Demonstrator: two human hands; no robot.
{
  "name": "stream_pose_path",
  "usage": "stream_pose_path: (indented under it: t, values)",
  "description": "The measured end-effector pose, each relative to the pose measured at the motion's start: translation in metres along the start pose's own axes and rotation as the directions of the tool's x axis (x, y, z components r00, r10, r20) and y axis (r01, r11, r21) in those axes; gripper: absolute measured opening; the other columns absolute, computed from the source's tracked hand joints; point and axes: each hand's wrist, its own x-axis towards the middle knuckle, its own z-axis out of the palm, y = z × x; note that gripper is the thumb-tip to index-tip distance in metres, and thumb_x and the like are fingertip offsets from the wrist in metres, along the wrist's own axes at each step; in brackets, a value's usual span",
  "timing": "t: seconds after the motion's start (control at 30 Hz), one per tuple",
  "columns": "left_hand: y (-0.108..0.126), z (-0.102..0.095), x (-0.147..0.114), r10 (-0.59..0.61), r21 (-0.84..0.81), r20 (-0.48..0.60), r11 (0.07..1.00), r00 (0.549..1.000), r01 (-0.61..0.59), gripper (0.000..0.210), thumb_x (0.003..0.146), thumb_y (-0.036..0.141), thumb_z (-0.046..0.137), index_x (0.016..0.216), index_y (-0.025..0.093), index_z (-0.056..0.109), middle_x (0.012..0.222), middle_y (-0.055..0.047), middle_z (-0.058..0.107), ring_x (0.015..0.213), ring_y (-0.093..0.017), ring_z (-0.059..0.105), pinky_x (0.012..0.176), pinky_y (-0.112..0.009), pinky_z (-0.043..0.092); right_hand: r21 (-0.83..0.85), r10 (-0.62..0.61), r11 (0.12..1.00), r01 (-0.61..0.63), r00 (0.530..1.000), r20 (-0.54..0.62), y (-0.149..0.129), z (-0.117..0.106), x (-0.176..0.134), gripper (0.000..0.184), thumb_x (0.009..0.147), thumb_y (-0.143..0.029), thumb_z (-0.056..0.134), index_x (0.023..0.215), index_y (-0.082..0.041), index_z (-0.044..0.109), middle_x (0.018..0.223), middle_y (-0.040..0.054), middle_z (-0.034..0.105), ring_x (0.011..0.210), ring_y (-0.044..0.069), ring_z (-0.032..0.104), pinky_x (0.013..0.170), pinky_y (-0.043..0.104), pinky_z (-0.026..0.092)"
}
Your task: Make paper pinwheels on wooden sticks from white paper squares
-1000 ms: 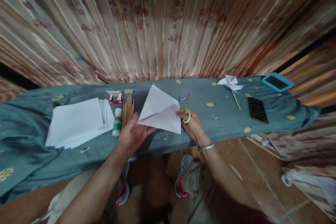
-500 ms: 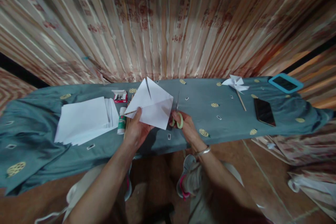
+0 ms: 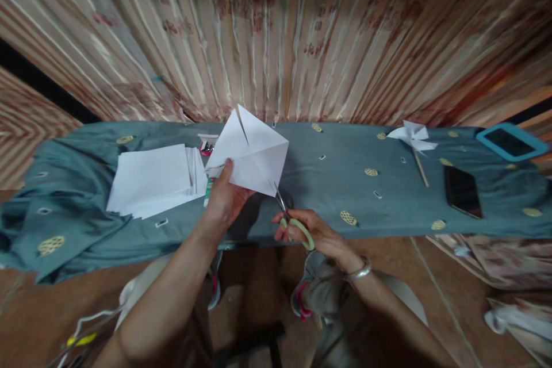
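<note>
Where the left hand [image 3: 225,198] pinches, paper [image 3: 261,152] extends forward and right.

hands [image 3: 227,200]: bare | right wrist [image 3: 346,258]: silver bangle [image 3: 359,271] | trousers [image 3: 319,292]: greyish beige | shoes [image 3: 314,264]: grey, pink-trimmed

rectangular white paper stack [image 3: 149,178] lies left on long teal cloth-covered table [image 3: 340,178] | slit white paper square [image 3: 259,155] right of stack | green-looped metal scissors [image 3: 307,234] at square's near right corner | white paper pinwheel [image 3: 414,135] on wooden stick [image 3: 421,168] farther right | rectangular black phone [image 3: 463,191] right of pinwheel, nearer | blue-framed rectangular device [image 3: 512,142] behind phone, far right
</note>
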Motion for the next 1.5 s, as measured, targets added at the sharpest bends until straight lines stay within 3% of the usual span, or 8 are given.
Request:
stream_pose_path:
  t: [0.33,0.93,1.5]
  values:
    - [-0.006,0.002,-0.0009,-0.008,0.044,0.012,0.999,1.0,0.007,0.031,0.095,0.033,0.042,0.112,0.015,0.06,0.113,-0.01,0.069,0.099,-0.023,0.067,0.09,-0.042,0.055,0.012,0.003,1.0,-0.002,0.999,-0.049,0.0001,-0.0007,0.0023,0.056,0.066,-0.062,0.072,0.095,-0.015,0.065,0.077,0.0038,0.068,0.064,0.011,0.058,0.061,0.024,0.047]
    - [-0.0061,0.0015,-0.0007,0.003,0.012,-0.033,1.0,0.999,-0.002,0.027,0.094,0.032,0.045,0.108,0.016,0.062,0.118,-0.01,0.068,0.112,-0.024,0.062,0.092,-0.039,0.053,-0.006,-0.016,1.0,0.015,0.998,-0.061,0.002,0.0035,0.0094,0.053,0.068,-0.062,0.071,0.094,-0.015,0.067,0.071,0.003,0.069,0.058,0.01,0.057,0.056,0.023,0.045]
    - [-0.004,0.0014,-0.0001,0.003,-0.011,-0.041,1.0,0.999,-0.003,0.026,0.095,0.029,0.044,0.107,0.015,0.063,0.108,-0.009,0.071,0.099,-0.021,0.067,0.09,-0.037,0.054,0.038,0.025,0.999,-0.022,0.996,-0.083,0.0016,0.005,0.0102,0.05,0.062,-0.059,0.076,0.086,-0.016,0.069,0.061,-0.0005,0.064,0.054,0.009,0.055,0.049,0.019,0.04]
